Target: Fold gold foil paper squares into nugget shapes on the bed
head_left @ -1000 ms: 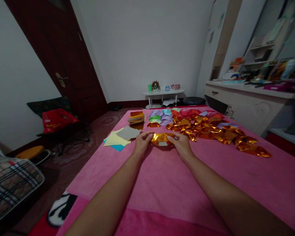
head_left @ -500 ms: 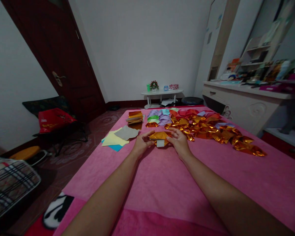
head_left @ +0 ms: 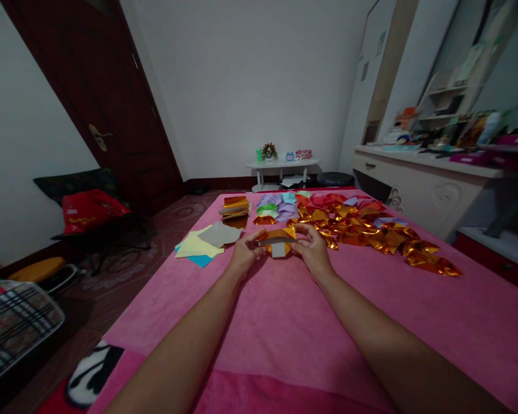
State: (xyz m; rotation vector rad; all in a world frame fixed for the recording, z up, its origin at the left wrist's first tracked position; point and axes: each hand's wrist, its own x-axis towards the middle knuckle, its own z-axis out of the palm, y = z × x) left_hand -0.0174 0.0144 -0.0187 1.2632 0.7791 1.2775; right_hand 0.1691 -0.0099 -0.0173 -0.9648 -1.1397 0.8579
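Observation:
A partly folded gold paper piece [head_left: 278, 234] with a pale square patch at its front is held between both hands over the pink cloth [head_left: 276, 310]. My left hand [head_left: 247, 252] pinches its left end, and my right hand [head_left: 313, 247] grips the right end. Behind the hands and to the right lies a pile of shiny gold folded pieces [head_left: 371, 230]. Purple, green and red folded papers [head_left: 280, 206] rest beyond. Left of my left hand are loose yellow [head_left: 198, 244], grey [head_left: 220, 234] and blue sheets, with a stack of gold paper [head_left: 235, 208] behind them.
A small white table [head_left: 282, 165] with a plant stands by the wall. On the right is a cluttered dresser [head_left: 423, 172]. A chair with a red bag [head_left: 90, 211] stands at the left, near a dark door [head_left: 86, 92].
The paper between my hands has opened at its upper edge, showing a pale inner strip. Both hands stay at its ends. The whole view has shifted slightly.

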